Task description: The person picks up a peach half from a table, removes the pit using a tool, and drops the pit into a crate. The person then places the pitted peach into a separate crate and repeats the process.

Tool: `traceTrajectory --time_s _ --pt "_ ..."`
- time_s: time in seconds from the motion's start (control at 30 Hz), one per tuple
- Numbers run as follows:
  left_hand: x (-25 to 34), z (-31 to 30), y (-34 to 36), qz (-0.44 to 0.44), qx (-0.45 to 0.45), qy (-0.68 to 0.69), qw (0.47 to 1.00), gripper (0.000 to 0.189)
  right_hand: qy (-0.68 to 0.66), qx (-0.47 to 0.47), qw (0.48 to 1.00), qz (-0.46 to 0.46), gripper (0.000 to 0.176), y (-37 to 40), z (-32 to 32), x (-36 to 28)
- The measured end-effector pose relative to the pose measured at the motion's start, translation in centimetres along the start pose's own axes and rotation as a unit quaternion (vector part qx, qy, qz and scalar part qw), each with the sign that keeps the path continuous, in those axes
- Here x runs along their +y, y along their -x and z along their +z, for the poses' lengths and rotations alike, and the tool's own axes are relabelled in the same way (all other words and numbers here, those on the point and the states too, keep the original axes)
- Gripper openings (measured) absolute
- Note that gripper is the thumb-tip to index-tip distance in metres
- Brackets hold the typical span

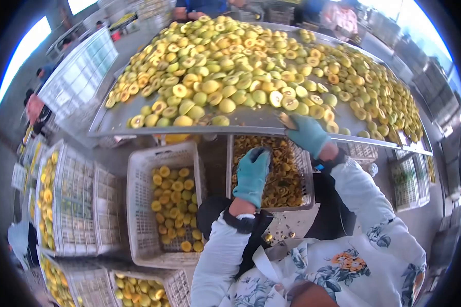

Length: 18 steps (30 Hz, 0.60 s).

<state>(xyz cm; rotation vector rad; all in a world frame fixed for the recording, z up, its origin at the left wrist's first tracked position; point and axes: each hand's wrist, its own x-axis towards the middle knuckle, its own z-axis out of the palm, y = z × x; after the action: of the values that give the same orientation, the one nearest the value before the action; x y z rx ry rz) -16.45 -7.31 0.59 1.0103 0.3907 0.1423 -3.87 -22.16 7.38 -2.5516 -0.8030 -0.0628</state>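
My left hand [253, 176], in a teal glove with dark fingertips, is above a crate of brown-yellow fruit scraps [284, 176]. Its fingers are curled closed, and whatever they may hold is hidden. My right hand [308, 135], gloved the same way, is at the near edge of the metal table [261, 130]. A tan piece of fruit [287, 121] shows at its closed fingertips. Just beyond lie halved yellow-green fruits [290, 103], some with the cut face up. They are heaped across the table.
Left of the scraps, a white crate [138, 204] holds fruit halves. More crates of fruit [77, 204] stand farther left and at the lower left [138, 289]. Another crate [410, 181] stands under the table's right side. People [202, 7] are across the table.
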Motion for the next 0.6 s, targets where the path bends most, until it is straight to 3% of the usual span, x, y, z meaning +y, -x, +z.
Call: traceTrajectory --time_s 0.13,0.2,0.27,0.37,0.47,0.53,0.57,0.6 --pt "0.9 0.6 0.4 -0.017 -0.01 0.019 1.0 0.022 -0.013 -0.005 1.0 0.009 0.028 -5.1 0.6 -2.4" --pt "1.5 0.8 0.5 -0.027 0.014 0.045 0.999 0.018 0.009 -0.039 0.999 -0.031 0.026 -8.5 1.9 -3.5" --pt "1.6 0.7 0.4 -0.009 0.003 0.062 0.998 0.021 0.019 -0.071 0.987 -0.142 0.027 -12.1 4.6 -4.0" --pt "2.3 0.8 0.2 -0.007 0.003 0.081 0.997 0.022 0.074 -0.143 0.965 -0.205 0.029 -15.6 7.1 -7.1" --pt "2.2 0.5 -0.3 -0.003 -0.01 0.088 0.996 0.023 0.184 -0.158 0.944 -0.226 0.032 -19.2 11.8 -7.2" --pt "1.6 0.3 -0.8 0.009 0.004 0.095 0.995 0.024 0.209 -0.155 0.934 -0.245 0.026 -18.6 10.9 -7.9" --pt "1.5 0.2 -0.5 0.04 -0.004 0.068 0.997 0.025 0.174 -0.133 0.922 -0.321 0.027 -18.3 11.3 -7.7" --pt "1.4 0.1 -0.4 0.07 0.006 0.038 0.997 0.027 0.119 -0.184 0.925 -0.311 0.031 -17.9 11.0 -6.9"
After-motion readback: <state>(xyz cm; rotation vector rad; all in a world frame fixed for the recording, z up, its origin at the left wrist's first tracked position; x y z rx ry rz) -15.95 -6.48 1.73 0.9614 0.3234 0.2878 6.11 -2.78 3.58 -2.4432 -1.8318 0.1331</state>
